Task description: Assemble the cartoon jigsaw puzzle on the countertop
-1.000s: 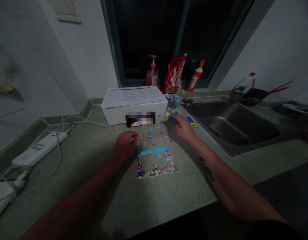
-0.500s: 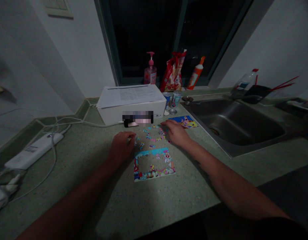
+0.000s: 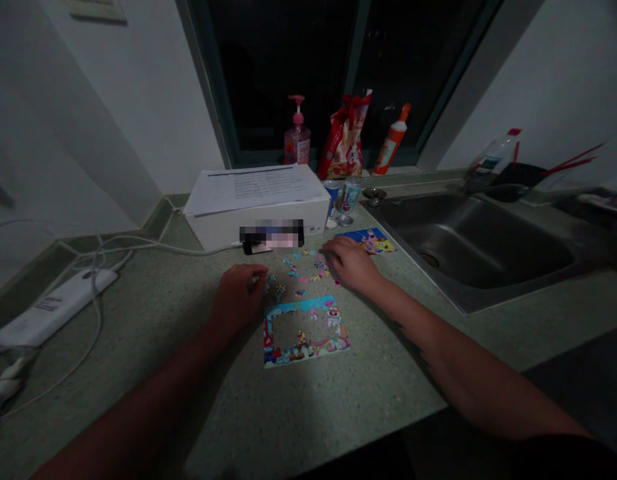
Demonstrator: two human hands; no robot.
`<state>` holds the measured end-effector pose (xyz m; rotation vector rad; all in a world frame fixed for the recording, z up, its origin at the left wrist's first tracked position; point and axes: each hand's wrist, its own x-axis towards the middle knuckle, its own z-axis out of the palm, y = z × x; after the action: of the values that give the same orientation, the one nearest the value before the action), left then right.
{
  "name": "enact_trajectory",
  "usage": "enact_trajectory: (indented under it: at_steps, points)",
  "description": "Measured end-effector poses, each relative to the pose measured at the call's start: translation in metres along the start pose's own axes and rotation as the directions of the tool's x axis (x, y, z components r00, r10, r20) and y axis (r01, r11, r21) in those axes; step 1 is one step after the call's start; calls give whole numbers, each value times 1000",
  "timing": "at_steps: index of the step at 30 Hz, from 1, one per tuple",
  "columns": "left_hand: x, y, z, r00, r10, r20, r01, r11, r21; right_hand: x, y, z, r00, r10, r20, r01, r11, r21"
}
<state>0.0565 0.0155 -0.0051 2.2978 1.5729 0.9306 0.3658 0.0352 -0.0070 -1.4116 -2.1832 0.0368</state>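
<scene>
Loose jigsaw puzzle pieces [image 3: 294, 265] lie scattered on the counter between my two hands. Closer to me is a jigsaw frame [image 3: 308, 304], joined along its edges, with bare counter and a few pieces inside. My left hand [image 3: 239, 288] rests left of the loose pieces, its fingers curled in; whatever they may hold is hidden. On the other side, my right hand [image 3: 355, 264] reaches over the pieces from the right, fingers stretched out and slightly bent, tips at the pieces' far right edge. A colourful cartoon picture [image 3: 378, 241] lies just beyond it, partly covered by that hand.
A white box [image 3: 258, 200] with printed paper on top stands behind the pieces, a phone [image 3: 258, 247] against its front. Cans [image 3: 350, 195] stand beside it. To the right is a steel sink [image 3: 488, 243]; at left lie a power strip [image 3: 53, 307] and cables.
The view has shifted slightly. My right fingers have shifted a little over the pieces at the right. My left hand stays curled in about the same place.
</scene>
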Motion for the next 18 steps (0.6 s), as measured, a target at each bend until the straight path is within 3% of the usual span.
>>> enact_trajectory:
  at_steps: [9, 18]
  points:
    - [0, -1, 2, 1000, 21, 4, -21, 1000, 10, 10, -2, 12, 999, 31, 16, -30, 997, -75]
    - [0, 0, 2, 999, 40, 7, -40, 999, 18, 9, -5, 11, 997, -55, 45, 56, 998, -28]
